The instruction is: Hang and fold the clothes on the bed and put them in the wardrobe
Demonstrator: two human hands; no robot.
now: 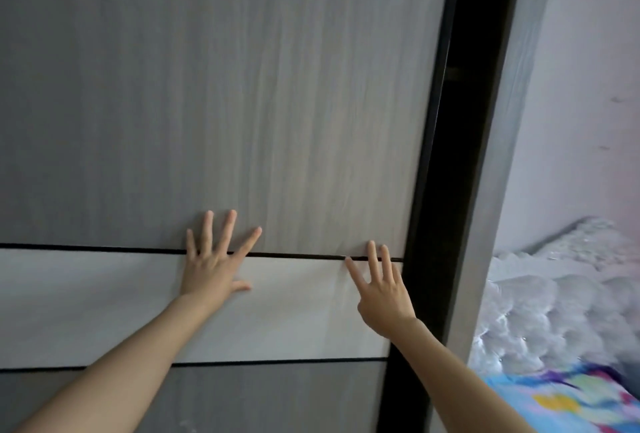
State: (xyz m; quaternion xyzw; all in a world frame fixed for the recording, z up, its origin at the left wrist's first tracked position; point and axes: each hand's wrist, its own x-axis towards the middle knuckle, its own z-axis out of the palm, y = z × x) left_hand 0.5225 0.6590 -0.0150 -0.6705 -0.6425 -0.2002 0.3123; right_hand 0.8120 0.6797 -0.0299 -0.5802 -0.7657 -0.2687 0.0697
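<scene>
Left hand and right hand are pressed flat, fingers spread, on the sliding wardrobe door, probably to slide it; nothing is gripped.

We see soft, even daylight, perhaps coming from 3 o'clock; the wardrobe door darkens toward 9 o'clock, and the bed at 4 o'clock is blurred.

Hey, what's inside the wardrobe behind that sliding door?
Only a narrow dark gap shows beside the sliding door, and nothing in it is discernible. The door covers the rest.
</scene>
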